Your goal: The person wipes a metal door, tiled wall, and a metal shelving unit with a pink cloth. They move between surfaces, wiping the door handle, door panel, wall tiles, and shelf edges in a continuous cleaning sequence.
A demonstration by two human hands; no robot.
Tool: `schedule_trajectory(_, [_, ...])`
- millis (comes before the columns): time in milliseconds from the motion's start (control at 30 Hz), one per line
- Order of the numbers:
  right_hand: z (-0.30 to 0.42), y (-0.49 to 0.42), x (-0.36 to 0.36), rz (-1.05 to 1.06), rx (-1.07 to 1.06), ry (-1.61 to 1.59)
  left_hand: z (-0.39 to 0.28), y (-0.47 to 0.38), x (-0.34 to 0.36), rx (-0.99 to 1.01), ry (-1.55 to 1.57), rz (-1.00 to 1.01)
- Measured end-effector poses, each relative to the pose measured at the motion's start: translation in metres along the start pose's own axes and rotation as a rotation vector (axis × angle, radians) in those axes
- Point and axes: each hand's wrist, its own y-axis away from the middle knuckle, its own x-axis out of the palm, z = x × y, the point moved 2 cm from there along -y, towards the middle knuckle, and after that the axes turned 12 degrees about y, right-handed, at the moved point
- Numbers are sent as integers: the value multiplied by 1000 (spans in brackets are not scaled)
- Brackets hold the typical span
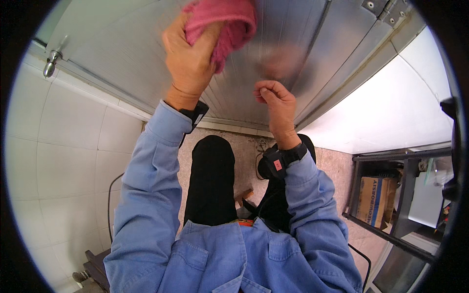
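A folded pink cloth [234, 22] is gripped in my left hand [190, 58], at the top of the view over the silvery metal door [234, 99]. The cloth appears to rest on the door's ribbed face, though contact is partly hidden. Lower and to the right, my right hand [278, 100] is raised in front of the same door, its fingers curled and the thumb against the index finger. No object is plain in that pinch. A blurred reflection of the hand shows on the metal.
A metal lever handle [53, 63] juts out at the door's left, and a hinge [390, 13] sits top right. White tiled wall [69, 161] runs along the left. At right stands a dark shelf rack [401, 197] holding a cardboard box [373, 199].
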Motion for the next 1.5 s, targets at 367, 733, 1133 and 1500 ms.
schedule_trajectory(367, [4, 2, 4, -2, 14, 23, -10, 93, -2, -175, 164, 361])
schedule_trajectory(733, [-6, -4, -5, 9, -15, 42, -19, -24, 14, 83, 71, -47])
schedule_trajectory(1133, [-14, 9, -1, 68, 59, 33, -35, -58, -49, -94, 147, -109])
schedule_trajectory(1500, [-28, 5, 7, 100, 69, 37, -6, -118, -34, 70, -152, -209])
